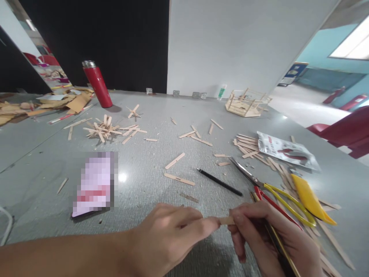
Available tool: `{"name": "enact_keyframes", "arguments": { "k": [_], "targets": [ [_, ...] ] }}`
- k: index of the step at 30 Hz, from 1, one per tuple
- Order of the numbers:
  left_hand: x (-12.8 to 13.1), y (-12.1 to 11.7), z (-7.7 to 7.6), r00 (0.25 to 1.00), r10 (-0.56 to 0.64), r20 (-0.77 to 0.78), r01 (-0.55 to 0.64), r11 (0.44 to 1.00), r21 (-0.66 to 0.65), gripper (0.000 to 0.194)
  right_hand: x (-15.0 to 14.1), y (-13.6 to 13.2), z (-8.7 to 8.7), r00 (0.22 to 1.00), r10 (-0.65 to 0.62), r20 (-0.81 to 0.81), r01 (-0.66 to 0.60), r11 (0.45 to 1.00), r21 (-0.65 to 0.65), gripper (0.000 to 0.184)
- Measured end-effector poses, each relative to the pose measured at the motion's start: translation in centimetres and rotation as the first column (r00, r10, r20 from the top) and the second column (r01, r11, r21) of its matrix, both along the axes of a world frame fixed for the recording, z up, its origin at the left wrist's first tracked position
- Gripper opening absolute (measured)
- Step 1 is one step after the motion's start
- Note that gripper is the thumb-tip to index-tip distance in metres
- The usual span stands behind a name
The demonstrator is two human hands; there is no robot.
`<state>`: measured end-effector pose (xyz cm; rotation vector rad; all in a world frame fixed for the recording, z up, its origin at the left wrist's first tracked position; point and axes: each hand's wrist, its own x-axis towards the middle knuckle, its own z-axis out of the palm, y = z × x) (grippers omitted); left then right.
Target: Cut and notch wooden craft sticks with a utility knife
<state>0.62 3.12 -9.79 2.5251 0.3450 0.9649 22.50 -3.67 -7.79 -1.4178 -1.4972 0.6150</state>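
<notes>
A short wooden stick piece [226, 220] is pinched between both hands low in the view. My left hand [170, 238] grips its left end with thumb and fingers. My right hand [268, 238] grips its right end and also holds a thin red-and-black tool [278, 242] that runs along the palm. Just beyond the hands lie a black pencil [219, 182] and yellow-handled scissors [273, 190] on the grey table [144, 181].
Loose wooden sticks [179, 179] are scattered over the table, with a pile [105, 130] at left. A red flask [97, 83] stands far left, a stick-built frame [246, 102] far right. A plastic packet [285, 150], a yellow tool [309, 198] and a blurred card [95, 184] lie nearby.
</notes>
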Motion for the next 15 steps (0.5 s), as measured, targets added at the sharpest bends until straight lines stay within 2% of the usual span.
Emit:
{"name": "enact_keyframes", "arguments": {
  "k": [6, 9, 15],
  "targets": [
    [0.15, -0.19, -0.12, 0.998, 0.018, -0.056, -0.018, 1.0, -0.001, 0.026, -0.35, -0.13, -0.14, 0.999, -0.002, -0.048, 0.002, 1.0, -0.006, 0.021],
    [0.25, -0.26, -0.3, 0.999, 0.027, -0.032, -0.026, 1.0, 0.015, 0.018, -0.5, -0.18, -0.3, 0.999, -0.006, -0.05, 0.005, 1.0, -0.006, 0.022],
    [0.32, -0.19, -0.08, 0.999, 0.048, -0.011, -0.047, 0.997, 0.067, 0.02, -0.49, -0.33, -0.46, 0.998, -0.021, -0.065, 0.021, 1.0, -0.01, 0.023]
  ]
}}
